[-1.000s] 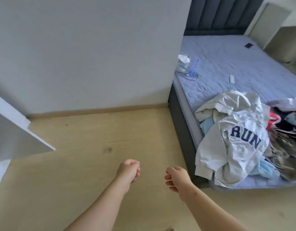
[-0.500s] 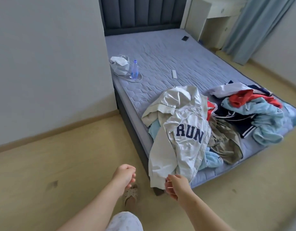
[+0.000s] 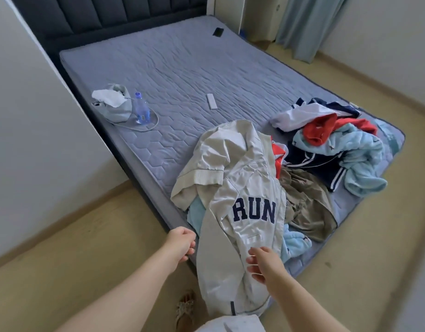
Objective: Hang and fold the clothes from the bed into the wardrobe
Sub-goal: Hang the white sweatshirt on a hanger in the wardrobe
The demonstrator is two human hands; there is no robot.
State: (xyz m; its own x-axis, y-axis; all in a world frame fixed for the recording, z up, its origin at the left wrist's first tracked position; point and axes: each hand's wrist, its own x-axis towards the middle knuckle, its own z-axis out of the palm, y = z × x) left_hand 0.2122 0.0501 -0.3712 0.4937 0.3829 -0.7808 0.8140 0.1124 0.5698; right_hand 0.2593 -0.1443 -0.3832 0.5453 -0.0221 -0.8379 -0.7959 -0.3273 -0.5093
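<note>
Jacket (image 3: pixel 249 188) marked RUN meets my right hand's (image 3: pixel 266 264) fingers (image 3: pixel 253 259), slightly spread on its lower front; I cannot tell whether they pinch cloth. My left hand (image 3: pixel 180 243) hangs loosely curled, holding nothing, just beside its edge. It drapes off the bed (image 3: pixel 182 68) corner, over the clothes pile (image 3: pixel 338 149)

The right hand (image 3: pixel 264 263) grips the cream satin RUN jacket (image 3: pixel 242 188). Left of the grip: the left hand (image 3: pixel 181 243). Beyond it, rightward: the mixed fabric clothes pile (image 3: pixel 338 149) on the grey quilted mattress (image 3: pixel 182 68).
</note>
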